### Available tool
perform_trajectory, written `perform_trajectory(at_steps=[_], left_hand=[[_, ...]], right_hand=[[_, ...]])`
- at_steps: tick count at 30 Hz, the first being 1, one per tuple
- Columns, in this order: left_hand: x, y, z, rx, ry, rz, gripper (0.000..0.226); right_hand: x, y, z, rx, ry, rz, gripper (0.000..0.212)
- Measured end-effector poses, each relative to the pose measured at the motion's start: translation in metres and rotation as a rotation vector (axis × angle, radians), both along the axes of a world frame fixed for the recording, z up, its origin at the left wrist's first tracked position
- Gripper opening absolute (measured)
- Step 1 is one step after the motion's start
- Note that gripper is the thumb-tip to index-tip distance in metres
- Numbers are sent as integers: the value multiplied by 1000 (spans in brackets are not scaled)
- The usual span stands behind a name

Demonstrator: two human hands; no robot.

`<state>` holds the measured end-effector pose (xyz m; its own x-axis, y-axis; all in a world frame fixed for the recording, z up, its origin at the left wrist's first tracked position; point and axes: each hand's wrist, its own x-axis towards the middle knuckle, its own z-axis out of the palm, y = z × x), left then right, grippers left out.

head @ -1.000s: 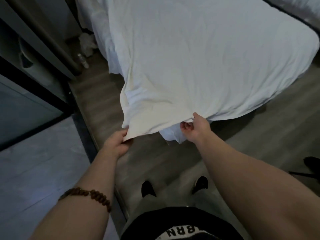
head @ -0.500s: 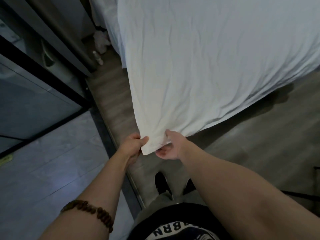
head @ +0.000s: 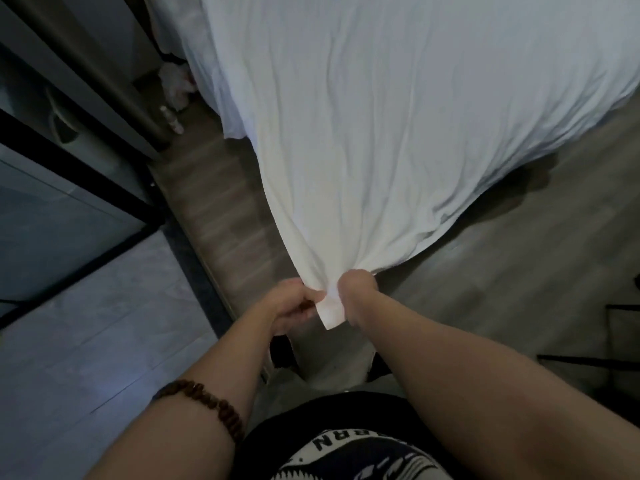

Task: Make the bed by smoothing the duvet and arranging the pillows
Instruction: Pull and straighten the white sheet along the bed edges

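A white duvet (head: 398, 126) covers the bed and runs from the top of the view down to a bunched corner in front of me. My left hand (head: 294, 304) grips that corner from the left and my right hand (head: 356, 292) grips it from the right, close together. The cloth is drawn taut from the bed toward me, and a short tip hangs below my fists. No pillows are in view.
Wood floor (head: 485, 289) lies right of the duvet corner. A narrow strip of floor runs left of the bed, with a small bottle (head: 169, 117) and crumpled cloth (head: 176, 86) at its far end. A glass partition (head: 69, 209) stands at left. My feet are below my hands.
My hands slid together along the duvet edge, from well apart to both gripping the corner. The corner has been pulled toward me, and the cloth is now tighter and smoother.
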<state>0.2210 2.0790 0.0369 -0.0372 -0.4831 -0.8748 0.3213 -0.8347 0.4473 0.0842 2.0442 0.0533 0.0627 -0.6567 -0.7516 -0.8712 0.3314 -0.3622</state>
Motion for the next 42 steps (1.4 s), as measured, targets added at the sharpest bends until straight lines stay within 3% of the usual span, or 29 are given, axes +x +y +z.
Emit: perform_trajectory(at_steps=[6, 11, 14, 18, 21, 24, 27, 29, 32, 33, 36, 40, 42], left_hand=[[54, -117, -8, -49, -79, 144, 27], [107, -169, -10, -74, -287, -97, 9], [135, -169, 0, -148, -322, -309, 14], [172, -161, 14, -330, -409, -428, 19], [187, -154, 20, -469, -520, -539, 26], [193, -148, 28, -528, -524, -524, 29], [199, -147, 38, -567, -507, -515, 30], [200, -150, 44, -558, -453, -490, 27], [197, -157, 43, -554, -488, -565, 33], [195, -159, 42, -557, -499, -577, 36], [191, -166, 43, -508, -488, -614, 38], [226, -208, 47, -288, -385, -987, 16], [259, -246, 46, -111, -439, -914, 22]], right_hand=[[21, -16, 2, 34, 163, 53, 38], [31, -19, -2, 46, 362, 136, 36], [34, -28, 3, 127, 514, 238, 39], [50, -56, 12, 143, 553, 341, 45], [76, -89, 23, -135, 485, 11, 43], [130, -130, 40, -404, 242, -15, 34], [195, -170, 61, -524, 45, 47, 34], [233, -197, 67, -535, 18, 157, 41], [277, -235, 69, -438, 138, 395, 64], [286, -246, 68, -414, 216, 482, 62], [296, -271, 59, -378, 313, 626, 30], [280, -281, 48, -309, 165, 591, 28], [266, -280, 41, -350, 124, 594, 23]])
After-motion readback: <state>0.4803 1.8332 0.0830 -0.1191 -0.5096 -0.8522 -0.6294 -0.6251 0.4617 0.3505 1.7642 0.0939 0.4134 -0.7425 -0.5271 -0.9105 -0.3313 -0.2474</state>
